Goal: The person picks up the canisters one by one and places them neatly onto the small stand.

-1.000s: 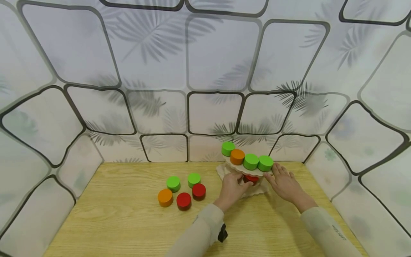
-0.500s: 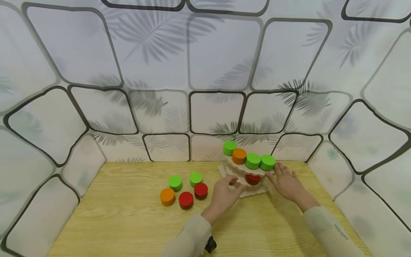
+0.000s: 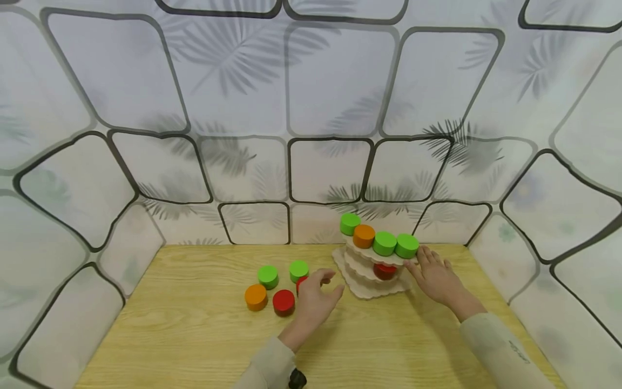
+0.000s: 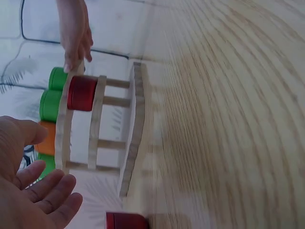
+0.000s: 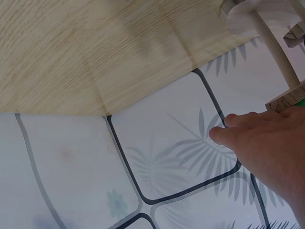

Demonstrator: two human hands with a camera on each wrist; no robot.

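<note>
Hovering at lower centre of the head view, your left hand (image 3: 313,301) has fingers loosely parted, gripping nothing, partly covering a rear red block (image 3: 301,283). Your right hand (image 3: 439,280), right of centre, rests extended fingers against the top-tier edge of the three-tiered wooden stand (image 3: 359,282), lower right of centre. Top tier: three green blocks (image 3: 385,244), one orange block (image 3: 363,236). Middle tier: one shelved red block (image 3: 385,272). Left of your left hand: a front red block (image 3: 284,303).
</note>
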